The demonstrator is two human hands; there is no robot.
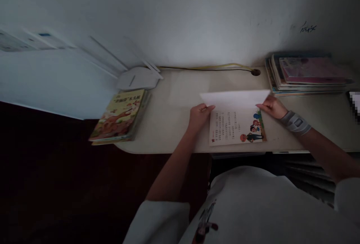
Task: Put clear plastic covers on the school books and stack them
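An illustrated book (227, 127) lies at the front of the white desk, turned sideways to me, with text and cartoon figures on its near page. Its far page or cover (234, 97) is lifted and seen almost edge-on. My left hand (200, 116) grips the book's left edge, thumb on top and fingers curled. On the opposite edge, my right hand (271, 108) pinches the book near the raised part. A grey band (296, 122) wraps my right wrist. What lies under the book is hidden.
A white router (137, 78) with antennas stands at the back left, behind a stack of picture books (119, 116) overhanging the desk's (157, 135) left end. Another book pile (312, 73) sits at the back right. Cables (208, 67) run along the wall into a hole (255, 72).
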